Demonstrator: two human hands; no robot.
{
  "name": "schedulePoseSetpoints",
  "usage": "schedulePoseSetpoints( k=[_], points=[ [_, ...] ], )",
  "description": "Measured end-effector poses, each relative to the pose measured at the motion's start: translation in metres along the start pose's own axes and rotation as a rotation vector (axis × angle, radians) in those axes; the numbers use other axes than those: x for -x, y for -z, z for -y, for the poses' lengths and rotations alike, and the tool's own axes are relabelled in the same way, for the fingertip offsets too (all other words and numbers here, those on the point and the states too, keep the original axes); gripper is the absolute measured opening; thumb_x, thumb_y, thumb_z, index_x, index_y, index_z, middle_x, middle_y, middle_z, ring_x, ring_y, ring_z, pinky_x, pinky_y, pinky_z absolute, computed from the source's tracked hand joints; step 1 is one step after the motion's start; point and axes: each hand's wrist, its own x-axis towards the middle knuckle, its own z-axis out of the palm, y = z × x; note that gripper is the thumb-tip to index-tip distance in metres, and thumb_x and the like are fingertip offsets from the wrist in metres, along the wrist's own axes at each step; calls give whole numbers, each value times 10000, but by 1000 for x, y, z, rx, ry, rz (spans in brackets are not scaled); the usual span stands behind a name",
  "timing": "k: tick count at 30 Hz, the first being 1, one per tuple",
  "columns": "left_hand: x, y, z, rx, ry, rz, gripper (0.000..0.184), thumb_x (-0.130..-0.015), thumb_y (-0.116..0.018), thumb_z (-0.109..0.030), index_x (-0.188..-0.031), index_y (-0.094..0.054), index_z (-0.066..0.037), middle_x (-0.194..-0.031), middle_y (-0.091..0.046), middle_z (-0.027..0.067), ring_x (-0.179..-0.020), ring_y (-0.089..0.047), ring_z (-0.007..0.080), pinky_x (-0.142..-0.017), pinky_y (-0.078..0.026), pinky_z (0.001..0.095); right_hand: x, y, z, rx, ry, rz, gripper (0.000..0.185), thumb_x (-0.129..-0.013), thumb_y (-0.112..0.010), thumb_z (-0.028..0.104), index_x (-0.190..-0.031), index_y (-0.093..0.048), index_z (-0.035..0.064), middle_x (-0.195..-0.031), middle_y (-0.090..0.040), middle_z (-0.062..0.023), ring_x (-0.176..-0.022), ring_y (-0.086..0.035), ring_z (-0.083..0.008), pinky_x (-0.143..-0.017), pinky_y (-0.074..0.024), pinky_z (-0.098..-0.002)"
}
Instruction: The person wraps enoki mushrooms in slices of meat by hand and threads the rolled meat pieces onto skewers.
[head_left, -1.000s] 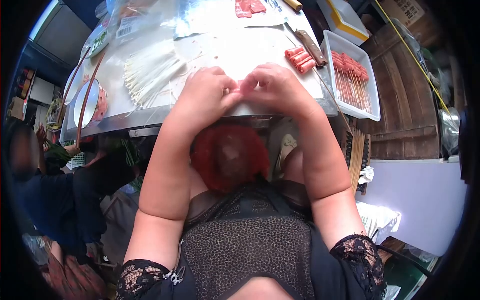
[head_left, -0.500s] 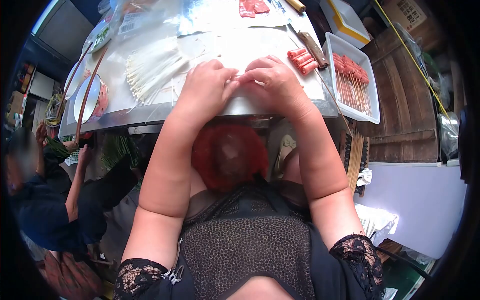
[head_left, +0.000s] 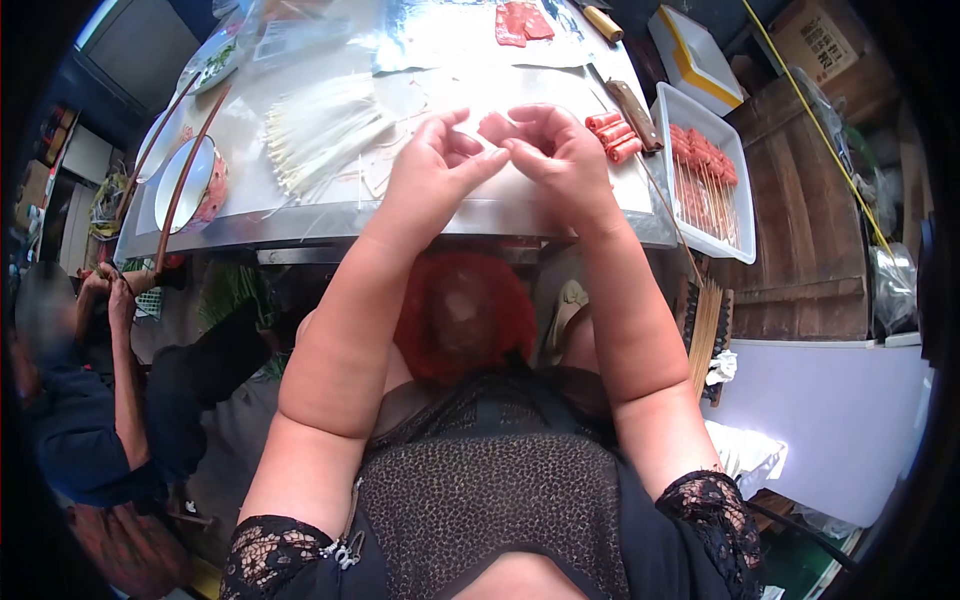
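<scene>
My right hand [head_left: 568,165] is over the near edge of the table, its fingers curled around a small pink piece of meat [head_left: 494,126] that shows at the fingertips. Opposite it is my left hand [head_left: 436,165], fingers loosely bent and apart from the thumb, holding nothing I can see. The two thumb tips nearly meet. Left of my left hand lies a fanned bunch of enoki mushrooms [head_left: 325,135]. Several red meat rolls [head_left: 614,136] are stacked just beyond my right hand. Flat meat slices [head_left: 523,23] rest on a silvery sheet [head_left: 440,50] at the back.
A white tray [head_left: 746,215] of skewered meat rolls stands at right, beside a wooden-handled knife [head_left: 634,113]. Bare skewers [head_left: 706,325] are bundled below it. Bowls [head_left: 178,195] with long chopsticks sit at left. Another person [head_left: 90,420] works with greens at far left.
My hands have drawn apart slightly, and the pink meat now shows at my right fingertips. My left fingers have opened. The view has shifted a little, and the other person's hands have moved together.
</scene>
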Motion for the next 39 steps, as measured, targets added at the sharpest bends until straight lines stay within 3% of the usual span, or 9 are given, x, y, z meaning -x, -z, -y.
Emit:
schedulePoseSetpoints(
  k=[3, 10, 12, 14, 17, 23, 30, 32, 39],
  points=[
    [1, -4, 0, 729, 291, 263, 300, -919, -710, -195, -1176, -658, -49, -963, -674, -12, -765, -590, 55, -711, -513, 217, 10, -2, 7, -161, -24, 44, 260, -904, -678, 65, -1137, -619, -33, -1043, -688, -77, -935, -639, -94, -843, -521, -239],
    [2, -7, -7, 731, 292, 208, 250, -912, -717, -183, -1103, -683, -26, -945, -691, 2, -777, -616, 66, -729, -523, 230, 33, 21, 20, -11, -32, 26, 343, -884, -738, 165, -1179, -662, 8, -1067, -696, -73, -967, -644, -136, -865, -512, -278],
    [-3, -3, -2, 476, 35, 96, 282, -887, -740, -230, -1016, -704, 19, -914, -703, 23, -799, -626, 79, -731, -515, 235, 44, 49, 24, 942, 306, -224, 317, -862, -729, 184, -1149, -685, 56, -1067, -689, -92, -1010, -629, -224, -905, -496, -357],
    [-5, 4, -1, 284, -36, 44, 256, -891, -712, -212, -1021, -702, 8, -887, -724, 59, -789, -668, 127, -757, -530, 264, 54, 85, 23, 1310, 322, -367, 279, -855, -687, 181, -1111, -692, 70, -1043, -665, -117, -1015, -594, -308, -925, -470, -437],
    [-2, 8, -10, -376, -344, -34, 176, -860, -663, -182, -995, -726, -89, -904, -698, 120, -845, -674, 274, -786, -538, 373, 67, 125, 4, 1582, 149, -331, 208, -883, -622, 141, -1064, -694, 68, -972, -644, -122, -941, -603, -312, -857, -492, -446],
    [-13, 5, 12, -822, -314, -11, 218, -900, -625, -254, -971, -724, -74, -954, -635, 150, -919, -624, 335, -802, -507, 434, 81, 97, 16, 1483, 235, -223, 205, -897, -584, 99, -1068, -698, 95, -901, -618, -125, -848, -621, -319, -753, -518, -426],
    [-31, 11, 15, -787, -234, 3, 233, -877, -657, -277, -971, -747, -84, -961, -670, 168, -895, -641, 343, -807, -516, 413, 117, 49, 31, 1213, 153, -76, 174, -890, -633, 103, -1043, -712, 90, -811, -602, -111, -743, -614, -280, -659, -514, -375],
    [-33, 14, 3, -680, -77, 87, 248, -850, -700, -283, -954, -749, -64, -887, -710, 169, -817, -677, 318, -773, -533, 388, 122, 45, 28, 1087, 189, -83, 165, -886, -638, 80, -1034, -712, 76, -793, -597, -108, -726, -604, -276, -651, -508, -372],
    [-32, 17, 5, -576, -83, -8, 285, -813, -759, -284, -891, -733, -11, -835, -725, 158, -753, -700, 258, -732, -542, 346, 116, 38, 26, 1055, 234, -60, 153, -891, -638, 78, -1027, -708, 66, -788, -608, -108, -731, -607, -280, -653, -507, -374]
  ],
)
